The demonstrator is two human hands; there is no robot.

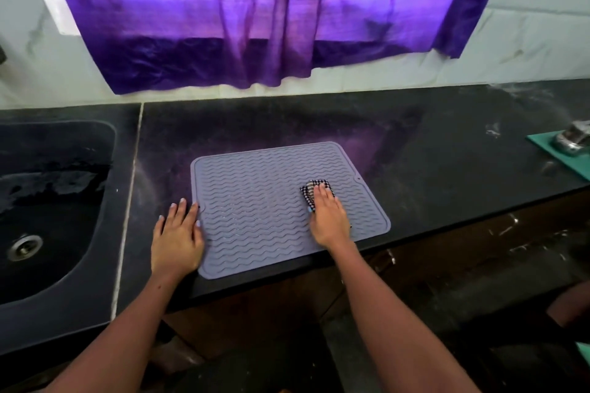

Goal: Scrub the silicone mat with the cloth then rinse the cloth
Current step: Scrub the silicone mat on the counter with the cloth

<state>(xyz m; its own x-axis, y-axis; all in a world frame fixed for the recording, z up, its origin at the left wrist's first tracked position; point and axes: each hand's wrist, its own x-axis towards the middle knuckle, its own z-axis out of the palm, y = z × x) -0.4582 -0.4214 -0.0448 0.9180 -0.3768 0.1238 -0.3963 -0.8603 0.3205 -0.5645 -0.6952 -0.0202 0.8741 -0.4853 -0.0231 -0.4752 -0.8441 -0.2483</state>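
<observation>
A grey silicone mat (255, 201) with wavy ridges lies flat on the black counter (431, 175), near its front edge. A folded black-and-white checked cloth (311, 187) rests on the mat's right part. My right hand (329, 217) lies flat on the cloth, pressing it onto the mat; only the cloth's far end shows past my fingers. My left hand (177, 236) is spread flat on the counter at the mat's left edge, fingertips touching the rim.
A dark sink (105, 169) with a metal drain (24, 246) is set into the counter at the left, some water inside. A teal board (549, 150) with a shiny metal object stands at the far right. A purple curtain (242, 16) hangs behind.
</observation>
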